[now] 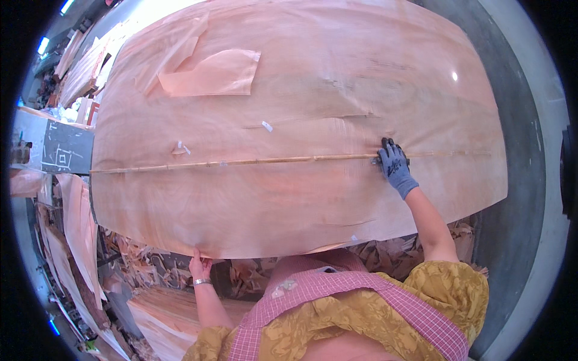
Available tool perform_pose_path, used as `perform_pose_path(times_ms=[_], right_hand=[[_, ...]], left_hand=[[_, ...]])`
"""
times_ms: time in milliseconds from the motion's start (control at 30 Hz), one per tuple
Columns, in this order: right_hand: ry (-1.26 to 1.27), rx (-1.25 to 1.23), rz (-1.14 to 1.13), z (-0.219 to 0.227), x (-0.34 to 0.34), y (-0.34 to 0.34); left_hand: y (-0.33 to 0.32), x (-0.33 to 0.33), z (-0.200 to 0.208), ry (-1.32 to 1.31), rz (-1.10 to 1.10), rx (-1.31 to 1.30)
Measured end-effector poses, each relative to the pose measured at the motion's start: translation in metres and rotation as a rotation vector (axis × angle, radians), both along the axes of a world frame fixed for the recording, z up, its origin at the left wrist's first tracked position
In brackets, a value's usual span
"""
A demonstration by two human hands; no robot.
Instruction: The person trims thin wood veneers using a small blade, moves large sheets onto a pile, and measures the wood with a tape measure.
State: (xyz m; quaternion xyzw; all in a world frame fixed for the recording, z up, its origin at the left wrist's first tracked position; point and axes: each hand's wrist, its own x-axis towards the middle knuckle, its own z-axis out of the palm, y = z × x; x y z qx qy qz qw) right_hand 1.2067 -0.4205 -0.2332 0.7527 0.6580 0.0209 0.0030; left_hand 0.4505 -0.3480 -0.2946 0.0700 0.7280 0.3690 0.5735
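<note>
right grip [394, 163] flat, gloved, on seam strip [241, 162] | left grip [199, 265] pinches veneer sheet [301, 120] edge

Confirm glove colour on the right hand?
Blue-grey with dark fingertips, on the right hand; the head view shows it.

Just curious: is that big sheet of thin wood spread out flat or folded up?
Spread flat: the veneer sheet covers the table, left hand at its near edge, gloved right hand pressing on it.

Veneer scraps [144, 265] lie heaped on the floor. Left of the heap, long veneer strips [75, 222] hang down. Above those strips sits a grey board with chalk marks [66, 147]. Further stacked veneer sheets [84, 66] lie beyond the board. A grey floor band [518, 180] curves far right of the heap.
</note>
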Motion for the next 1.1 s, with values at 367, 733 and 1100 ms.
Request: perform_pose_path(times_ms=[367, 733, 1100], right_hand=[[0.026, 0.001, 0.026, 0.032, 0.003, -0.052], [0.066, 0.167, 0.137, 0.078, -0.083, 0.062], [0.162, 0.137, 0.226, 0.022, -0.304, 0.322]], left_hand=[[-0.021, -0.009, 0.032, -0.031, -0.071, -0.107], [0.015, -0.03, 0.045, -0.231, -0.149, -0.159], [0.148, -0.133, -0.035, 0.082, 0.614, 0.285]])
